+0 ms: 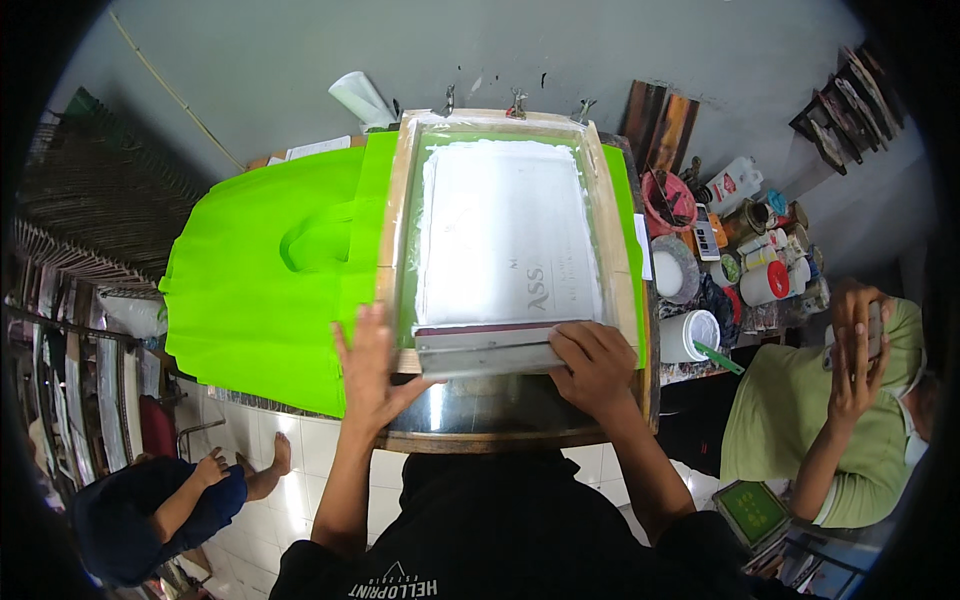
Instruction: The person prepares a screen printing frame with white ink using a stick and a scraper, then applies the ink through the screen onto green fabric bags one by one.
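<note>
A wooden-framed printing screen (399, 215) lies in front of me, its mesh coated with white ink (500, 210) and faint lettering showing toward the lower right. Across the near end of the frame rests a squeegee (480, 355), a wide bar with a metallic face. My right hand (597, 368) is closed over its right end. My left hand (368, 372) is slightly blurred, its fingers spread at the frame's near left corner, thumb by the squeegee's left end. Bright green fabric bags (260, 240) are stacked left of the screen, and green also shows beneath it.
Clamps (516, 104) line the screen's far edge. To the right stand a white ink tub (688, 336) with a green spatula, a pink basket (668, 200) and several jars. A person in green (830, 420) holds a phone at right; another person (160, 510) is at lower left.
</note>
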The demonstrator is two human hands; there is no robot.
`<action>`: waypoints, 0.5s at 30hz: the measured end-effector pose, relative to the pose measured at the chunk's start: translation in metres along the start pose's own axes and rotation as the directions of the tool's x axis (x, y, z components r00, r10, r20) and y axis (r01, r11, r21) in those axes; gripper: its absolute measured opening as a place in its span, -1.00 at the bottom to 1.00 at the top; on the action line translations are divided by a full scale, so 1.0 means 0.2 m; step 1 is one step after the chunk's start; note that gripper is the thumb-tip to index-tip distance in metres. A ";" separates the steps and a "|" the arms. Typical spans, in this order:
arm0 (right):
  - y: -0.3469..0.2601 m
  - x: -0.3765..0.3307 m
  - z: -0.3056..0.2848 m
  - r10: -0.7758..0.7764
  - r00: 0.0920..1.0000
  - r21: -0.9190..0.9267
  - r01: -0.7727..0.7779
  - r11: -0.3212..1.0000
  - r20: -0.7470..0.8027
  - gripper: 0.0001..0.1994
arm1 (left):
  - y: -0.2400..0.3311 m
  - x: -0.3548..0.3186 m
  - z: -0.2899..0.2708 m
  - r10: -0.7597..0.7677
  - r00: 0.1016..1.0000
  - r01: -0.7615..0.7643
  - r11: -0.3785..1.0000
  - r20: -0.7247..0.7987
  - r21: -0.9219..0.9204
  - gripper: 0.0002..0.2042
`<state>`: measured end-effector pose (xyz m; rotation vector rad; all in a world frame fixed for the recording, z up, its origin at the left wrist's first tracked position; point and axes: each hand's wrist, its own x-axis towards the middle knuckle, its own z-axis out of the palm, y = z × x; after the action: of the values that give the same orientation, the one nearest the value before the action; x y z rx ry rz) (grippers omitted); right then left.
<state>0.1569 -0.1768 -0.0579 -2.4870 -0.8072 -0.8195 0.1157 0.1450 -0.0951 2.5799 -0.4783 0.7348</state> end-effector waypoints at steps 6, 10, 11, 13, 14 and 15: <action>0.07 0.51 -0.37 -0.187 0.968 -0.159 0.161 0.974 -0.165 -0.77 | 0.13 0.51 -0.28 0.028 0.943 -0.060 0.994 -0.333 -0.086 0.14; 0.17 0.95 -0.51 -0.270 0.927 -0.270 0.198 0.942 -0.261 -0.73 | -0.01 0.68 -0.27 -0.301 0.883 0.131 0.895 -0.361 -0.426 -0.05; 0.20 1.03 -0.54 -0.236 0.941 -0.324 0.152 0.934 -0.241 -0.74 | -0.09 0.68 -0.24 -0.417 0.864 0.243 0.837 -0.282 -0.491 -0.09; 0.15 1.23 -0.62 0.051 0.991 -0.301 -0.085 0.950 -0.120 -0.73 | -0.24 0.69 -0.19 -0.563 0.824 0.560 0.792 0.066 -0.242 -0.22; 0.04 1.38 -0.68 0.293 0.956 -0.252 -0.283 0.926 0.004 -0.69 | -0.36 0.64 -0.12 -0.604 0.783 0.618 0.783 0.146 -0.073 -0.23; 0.03 1.44 -0.70 0.351 0.935 -0.214 -0.334 0.918 0.048 -0.66 | -0.49 0.57 -0.04 -0.653 0.728 0.648 0.755 0.211 0.101 -0.24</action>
<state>0.2951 -0.1400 0.2285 -2.7488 -0.3041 -0.7015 0.2457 0.2076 -0.0543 2.5908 0.3884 0.1793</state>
